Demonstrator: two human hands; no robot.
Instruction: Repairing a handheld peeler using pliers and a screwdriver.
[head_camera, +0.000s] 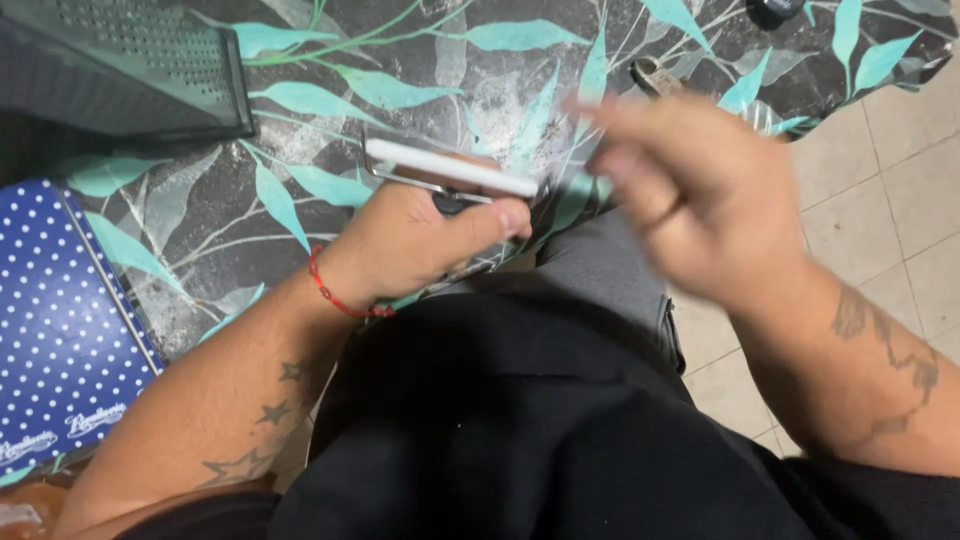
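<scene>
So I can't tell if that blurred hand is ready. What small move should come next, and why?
Probably steady the right hand near the white flat device. The left hand grips that device at the table edge, while the right is motion-blurred and seems apart from it.

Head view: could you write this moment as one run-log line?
left hand: grip shut on flat white device | right hand: blurred, raised, grip unclear | table: leaf-patterned | left side: blue dotted notebook

leaf-patterned table (330, 150), polka-dot blue folder (50, 330), dark mesh tray (110, 65), tiled floor (890, 190)
</scene>
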